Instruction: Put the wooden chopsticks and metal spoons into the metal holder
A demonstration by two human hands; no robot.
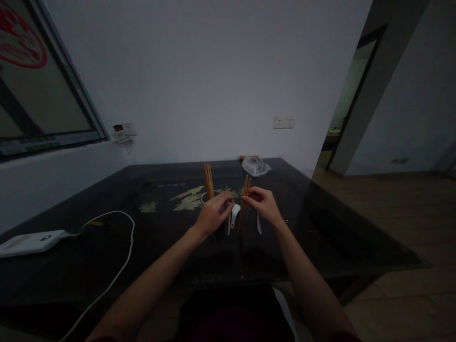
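My right hand [262, 204] is pinched round a pair of orange-brown chopsticks [244, 199], held upright over the dark table [107, 266]. My left hand [213, 214] is closed just left of them, its fingertips close to the chopsticks and above a white spoon [235, 213]. Another bundle of chopsticks [208, 180] stands upright behind my left hand, in what looks like a clear holder. A second white spoon [259, 223] lies below my right hand.
A crumpled clear plastic bag [255, 166] lies at the table's far edge. A white device [30, 241] with a white cable [121, 247] sits at the left. Wall sockets, a window at left and a doorway at right surround the table.
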